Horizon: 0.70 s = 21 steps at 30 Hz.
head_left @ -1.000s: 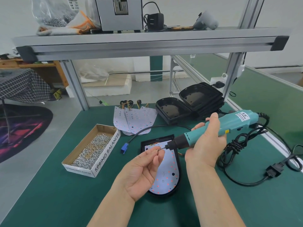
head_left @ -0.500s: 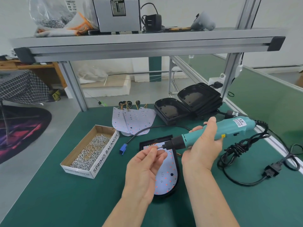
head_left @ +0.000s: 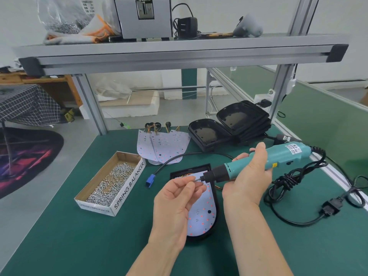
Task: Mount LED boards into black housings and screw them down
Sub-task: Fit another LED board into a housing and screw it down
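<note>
A white LED board [head_left: 203, 214] with red dots lies inside a black housing [head_left: 216, 198] on the green mat, below my hands. My right hand [head_left: 247, 180] grips a teal electric screwdriver [head_left: 278, 156], held nearly level with its bit pointing left. My left hand [head_left: 177, 198] pinches a small screw [head_left: 196, 179] at the bit's tip, above the board's upper end. Spare LED boards [head_left: 163, 146] with coiled wires lie farther back. Empty black housings [head_left: 229, 126] are stacked at the back right.
An open cardboard box [head_left: 111, 180] of loose screws stands at the left. A black cable with a blue connector [head_left: 149, 181] runs beside the housing. The screwdriver's black cord [head_left: 292, 182] coils at the right. An aluminium shelf [head_left: 179, 52] spans overhead.
My left hand has turned and brought its fingertips up to the screwdriver bit. The screwdriver and right hand have barely shifted.
</note>
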Tool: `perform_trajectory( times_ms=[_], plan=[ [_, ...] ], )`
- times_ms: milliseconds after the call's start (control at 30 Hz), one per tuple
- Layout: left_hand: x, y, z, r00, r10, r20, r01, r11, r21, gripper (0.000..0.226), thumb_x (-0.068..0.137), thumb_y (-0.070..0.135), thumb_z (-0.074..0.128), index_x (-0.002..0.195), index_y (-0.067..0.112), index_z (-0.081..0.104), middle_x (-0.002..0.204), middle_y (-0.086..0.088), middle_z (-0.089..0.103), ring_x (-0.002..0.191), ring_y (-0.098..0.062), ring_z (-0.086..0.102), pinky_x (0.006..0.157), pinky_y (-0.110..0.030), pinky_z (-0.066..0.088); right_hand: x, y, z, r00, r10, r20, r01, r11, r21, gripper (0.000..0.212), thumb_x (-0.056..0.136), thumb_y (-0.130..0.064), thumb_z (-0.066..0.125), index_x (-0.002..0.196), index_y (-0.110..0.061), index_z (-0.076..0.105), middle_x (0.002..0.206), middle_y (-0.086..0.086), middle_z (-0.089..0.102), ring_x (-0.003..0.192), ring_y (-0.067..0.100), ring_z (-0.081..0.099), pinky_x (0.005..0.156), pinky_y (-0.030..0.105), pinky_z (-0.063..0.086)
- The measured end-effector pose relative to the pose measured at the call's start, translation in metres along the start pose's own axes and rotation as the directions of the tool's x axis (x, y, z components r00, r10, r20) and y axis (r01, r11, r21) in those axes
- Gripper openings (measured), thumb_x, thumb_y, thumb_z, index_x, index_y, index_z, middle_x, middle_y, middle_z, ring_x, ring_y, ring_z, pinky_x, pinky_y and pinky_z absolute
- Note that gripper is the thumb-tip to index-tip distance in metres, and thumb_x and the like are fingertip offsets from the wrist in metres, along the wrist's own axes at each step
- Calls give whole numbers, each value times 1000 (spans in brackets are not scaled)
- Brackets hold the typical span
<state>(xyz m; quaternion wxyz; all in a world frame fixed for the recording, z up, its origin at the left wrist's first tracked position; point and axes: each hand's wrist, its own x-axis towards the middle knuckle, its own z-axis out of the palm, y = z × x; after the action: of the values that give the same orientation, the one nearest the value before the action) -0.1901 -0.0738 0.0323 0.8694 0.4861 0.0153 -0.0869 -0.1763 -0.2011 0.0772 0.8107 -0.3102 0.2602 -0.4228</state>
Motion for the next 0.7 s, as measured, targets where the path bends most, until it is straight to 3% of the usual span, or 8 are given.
perform_trajectory(
  times_ms=[67, 267, 500, 700],
  plan=[
    [1, 2, 0, 998, 63, 22, -65, 994, 87, 28, 93, -6, 60, 83, 13, 79, 93, -16, 76, 85, -27, 76, 75, -21, 58, 6, 0, -3, 994, 112, 5, -112, 988, 105, 20, 95, -34, 64, 89, -19, 52, 52, -16, 53, 49, 5, 53, 50, 20, 47],
    [3, 7, -1, 974, 220, 55, -226, 921, 318, 32, 92, -7, 61, 86, 19, 78, 86, -11, 78, 81, -25, 76, 71, -20, 57, 8, 3, -3, 983, 174, -60, -169, 982, 82, 21, 94, -34, 64, 87, -18, 51, 49, -12, 54, 44, 7, 53, 43, 18, 44],
    [3, 4, -1, 998, 69, 9, -69, 971, 231, 23, 96, 9, 64, 78, 16, 78, 82, -16, 75, 74, -26, 75, 62, -19, 56, 5, 4, -2, 993, 107, -40, -106, 994, 35, 21, 94, -34, 62, 88, -19, 50, 51, -15, 54, 48, 5, 54, 45, 17, 44],
    [3, 5, -2, 998, 24, 57, -38, 968, 249, 29, 95, 3, 62, 77, 18, 78, 80, -14, 76, 74, -24, 76, 63, -18, 56, 7, 4, -2, 994, 100, -47, -98, 995, 32, 21, 94, -33, 64, 86, -19, 50, 50, -16, 53, 46, 5, 52, 44, 18, 43]
  ],
)
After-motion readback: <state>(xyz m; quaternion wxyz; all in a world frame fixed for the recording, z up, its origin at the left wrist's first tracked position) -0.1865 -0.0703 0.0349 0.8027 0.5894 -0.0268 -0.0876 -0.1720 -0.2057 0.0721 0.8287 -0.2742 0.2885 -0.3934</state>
